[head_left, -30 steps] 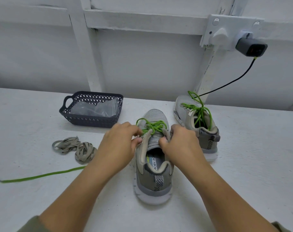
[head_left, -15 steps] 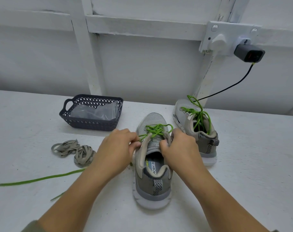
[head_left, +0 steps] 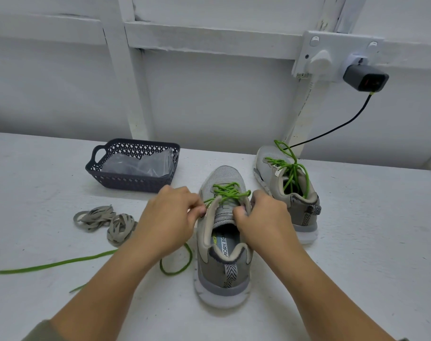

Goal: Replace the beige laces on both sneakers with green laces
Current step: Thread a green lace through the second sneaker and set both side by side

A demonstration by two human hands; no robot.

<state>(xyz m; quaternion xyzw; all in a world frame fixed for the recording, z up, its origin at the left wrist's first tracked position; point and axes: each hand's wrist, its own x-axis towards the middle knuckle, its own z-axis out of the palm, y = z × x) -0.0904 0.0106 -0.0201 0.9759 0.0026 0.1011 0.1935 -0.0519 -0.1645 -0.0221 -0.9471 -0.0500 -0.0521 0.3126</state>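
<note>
2 sneakers: near sneaker (head_left: 222,274) read "MORY FO", far sneaker (head_left: 300,212) at 1 o'clock; 2 beige laces (head_left: 106,221) at 9. Your left hand (head_left: 170,217) pinched green lace (head_left: 225,191), right hand (head_left: 263,217) gripped near sneaker.

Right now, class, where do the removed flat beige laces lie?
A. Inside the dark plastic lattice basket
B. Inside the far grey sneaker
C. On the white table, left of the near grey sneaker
C: the two coils of flat beige laces rest on the white table, in front of the dark plastic lattice basket, left of the near grey sneaker.
</note>
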